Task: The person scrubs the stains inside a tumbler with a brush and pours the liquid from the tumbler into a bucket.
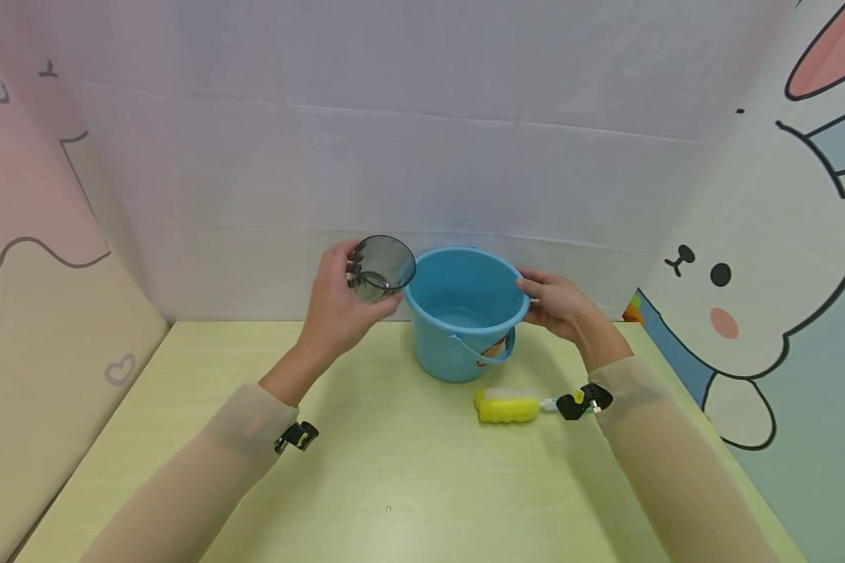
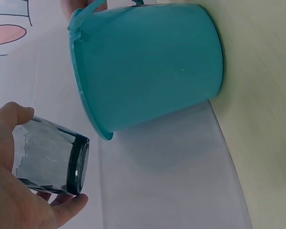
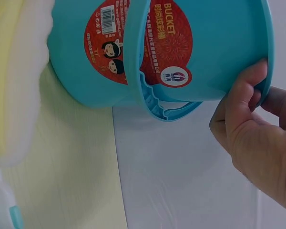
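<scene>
A dark, see-through drinking glass [image 1: 387, 262] is gripped by my left hand [image 1: 340, 301], thumb on one side and fingers on the other. It is held up beside the left rim of a blue plastic bucket [image 1: 451, 352], tilted so that its mouth shows in the head view. My right hand [image 1: 559, 306] pinches the bucket's right rim, as the right wrist view shows, with the thumb and bent fingers on either side of the wall. The bucket's handle [image 3: 136, 57] hangs down across a red printed label [image 3: 170, 52].
On the table [image 1: 394, 469], in front of the bucket, lies a yellow and white sponge brush [image 1: 507, 407] with its handle pointing right, under my right wrist. A white cloth wall [image 1: 422, 172] rises close behind the bucket. Cartoon-printed sheets flank both sides.
</scene>
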Motion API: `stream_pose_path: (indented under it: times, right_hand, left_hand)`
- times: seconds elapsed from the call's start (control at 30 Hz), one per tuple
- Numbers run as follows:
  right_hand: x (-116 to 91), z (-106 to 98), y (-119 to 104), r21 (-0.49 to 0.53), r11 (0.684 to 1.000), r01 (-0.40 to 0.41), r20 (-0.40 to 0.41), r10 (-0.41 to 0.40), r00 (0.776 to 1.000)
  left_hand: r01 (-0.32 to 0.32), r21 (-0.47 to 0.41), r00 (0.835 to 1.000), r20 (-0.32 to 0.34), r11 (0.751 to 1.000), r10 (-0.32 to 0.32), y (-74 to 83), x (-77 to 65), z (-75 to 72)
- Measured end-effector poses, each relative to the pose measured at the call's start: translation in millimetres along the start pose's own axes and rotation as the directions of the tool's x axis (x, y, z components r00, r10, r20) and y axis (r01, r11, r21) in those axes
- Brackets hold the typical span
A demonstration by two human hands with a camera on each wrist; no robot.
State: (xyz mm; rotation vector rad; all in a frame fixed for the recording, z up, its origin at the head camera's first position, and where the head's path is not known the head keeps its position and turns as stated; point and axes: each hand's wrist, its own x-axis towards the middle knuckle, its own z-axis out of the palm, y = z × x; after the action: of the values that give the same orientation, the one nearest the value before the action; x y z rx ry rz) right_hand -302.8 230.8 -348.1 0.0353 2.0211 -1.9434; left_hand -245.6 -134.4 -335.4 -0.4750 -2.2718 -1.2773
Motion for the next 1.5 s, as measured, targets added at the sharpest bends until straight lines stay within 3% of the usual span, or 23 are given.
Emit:
stream_pose_path:
  times: [0.73,1.5]
  right_hand:
    - [1,-1,0,-0.001,1.000,-0.007,-0.007,0.007,1.000]
    - [1,-1,2,0.009,1.000,0.008,0.008,-0.008,1.000]
  left_hand:
    - [0.056,-0.042,0.998,0.038,0.998,-0.054,-15.5,-39.6,-10.6]
    - [0.138,0.005,0.983,0.121,0.990,-0.138,-25.9,-74.3,-9.3]
